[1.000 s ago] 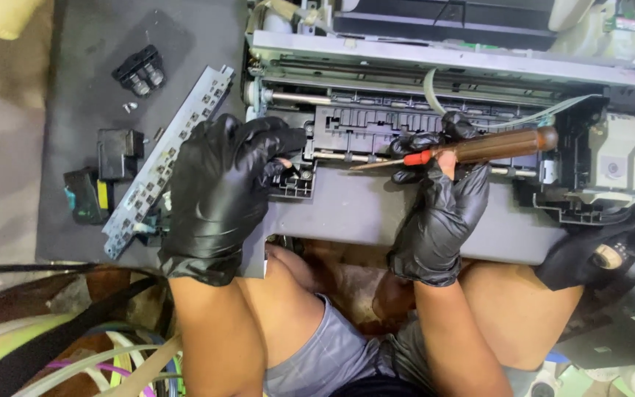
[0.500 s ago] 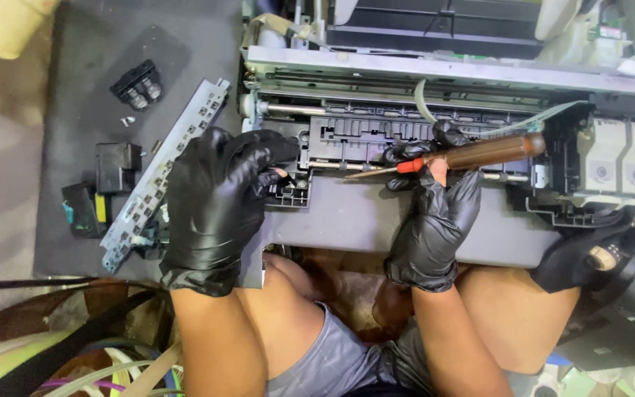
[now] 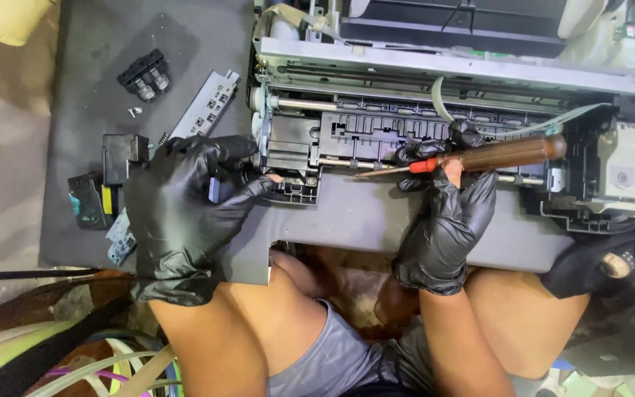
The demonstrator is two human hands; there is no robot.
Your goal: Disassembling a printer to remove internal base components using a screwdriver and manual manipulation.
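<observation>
Screwdriver lies approx. horizontal, long axis left-right, metal tip pointing left w/ slight near tilt, into the opened printer. Handle: smooth brown, rounded, w/ red collar; shaft thin steel. Right hand, glossy black glove, fingers closed round the collar end. Left hand, same glove, fingers curled, pinching a small blue-grey piece, fingertips touching the printer's black plastic left end. Printer innards: ribbed black plastic, steel rod, flat grey ribbon cable. Far left on a dark mat: grey perforated strip, black blocks.
</observation>
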